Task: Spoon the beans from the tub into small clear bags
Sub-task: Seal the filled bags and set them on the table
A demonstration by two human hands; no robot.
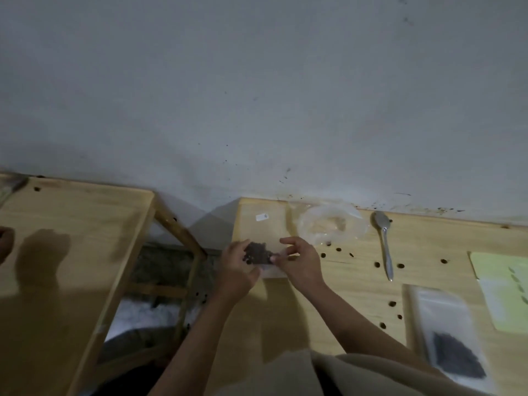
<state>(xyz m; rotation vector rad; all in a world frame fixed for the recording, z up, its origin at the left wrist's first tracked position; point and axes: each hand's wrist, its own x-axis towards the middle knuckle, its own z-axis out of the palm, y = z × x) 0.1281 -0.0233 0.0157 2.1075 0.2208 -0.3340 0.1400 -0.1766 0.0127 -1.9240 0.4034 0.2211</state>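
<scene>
— In the head view, what was in hand?

— Both hands held one small clear bag point(261, 257) of dark beans point(257, 252) just above the desk point(357, 281). The left hand point(237, 270) pinched its edge at nine o'clock, the right hand point(300, 261) pinched the side at three o'clock.

— And the risk?

— The mouth looked unsealed, though that was hard to tell. If a pinch slipped or the bag tipped, beans could scatter into the desk's holes or off its nine o'clock edge.

— The rest?

— The spoon point(384, 244) lay idle at two o'clock; a clear tub point(331, 224), apparently empty, sat at twelve; another filled bag point(454, 347) lay at four o'clock.
</scene>
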